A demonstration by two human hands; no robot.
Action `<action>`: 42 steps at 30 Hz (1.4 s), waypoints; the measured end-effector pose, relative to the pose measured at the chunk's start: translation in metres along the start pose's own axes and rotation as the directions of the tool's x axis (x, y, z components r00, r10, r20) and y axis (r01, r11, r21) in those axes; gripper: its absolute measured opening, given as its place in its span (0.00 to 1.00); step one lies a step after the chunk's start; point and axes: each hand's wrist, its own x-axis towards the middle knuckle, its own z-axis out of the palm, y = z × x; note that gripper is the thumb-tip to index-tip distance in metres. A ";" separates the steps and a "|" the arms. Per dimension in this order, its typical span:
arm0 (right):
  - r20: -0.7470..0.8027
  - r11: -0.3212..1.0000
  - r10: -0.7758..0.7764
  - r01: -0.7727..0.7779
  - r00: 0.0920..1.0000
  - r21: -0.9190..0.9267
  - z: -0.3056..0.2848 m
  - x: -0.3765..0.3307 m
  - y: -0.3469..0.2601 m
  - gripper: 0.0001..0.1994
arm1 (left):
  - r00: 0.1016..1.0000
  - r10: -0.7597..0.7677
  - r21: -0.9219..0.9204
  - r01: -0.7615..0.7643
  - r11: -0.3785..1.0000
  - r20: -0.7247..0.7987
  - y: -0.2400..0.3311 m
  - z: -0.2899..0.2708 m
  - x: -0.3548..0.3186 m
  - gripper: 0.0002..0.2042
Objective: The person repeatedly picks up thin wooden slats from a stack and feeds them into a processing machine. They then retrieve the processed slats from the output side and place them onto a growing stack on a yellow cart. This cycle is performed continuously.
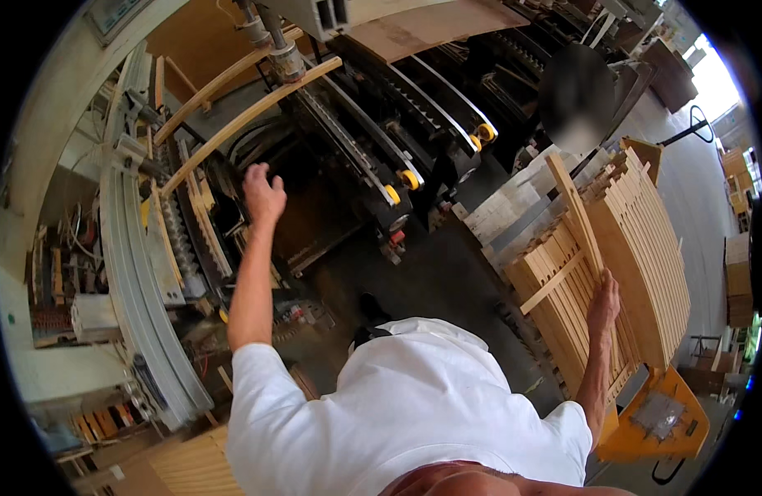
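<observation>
Meanwhile left hand [263,195] reaches open-gripped toward curved slats [248,124] — right hand [604,302] grips slat [576,213]

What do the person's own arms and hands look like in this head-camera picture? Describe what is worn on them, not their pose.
Both arms are bare from the short sleeves of a white T-shirt down to the hands. The left hand and the right hand wear no gloves. No watch, wristband or ring can be made out on either arm at this size. The sleeves are plain white, with no visible markings.
</observation>
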 end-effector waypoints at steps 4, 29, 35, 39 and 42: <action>-0.049 0.955 -0.013 0.027 0.999 0.296 -0.017 0.026 -0.134 0.19 | 0.974 -0.194 0.309 0.150 0.939 0.117 -0.046 0.005 0.117 0.31; -0.026 0.225 -0.961 0.830 0.277 0.511 0.191 0.270 -0.658 0.23 | 0.704 -0.061 -0.176 0.260 0.950 0.708 0.117 -0.064 -0.116 0.13; -0.119 0.162 -0.968 0.914 0.220 0.372 0.259 0.277 -0.751 0.18 | 0.674 -0.218 -0.054 0.359 0.932 0.705 0.141 -0.074 -0.147 0.13; -0.141 0.286 -0.934 0.925 0.327 0.252 0.288 0.308 -0.782 0.15 | 0.526 -0.449 0.166 0.498 0.851 0.723 0.148 -0.095 -0.162 0.10; -0.163 0.311 -0.920 0.916 0.357 0.254 0.301 0.331 -0.790 0.14 | 0.484 -0.532 0.220 0.561 0.798 0.695 0.143 -0.116 -0.189 0.14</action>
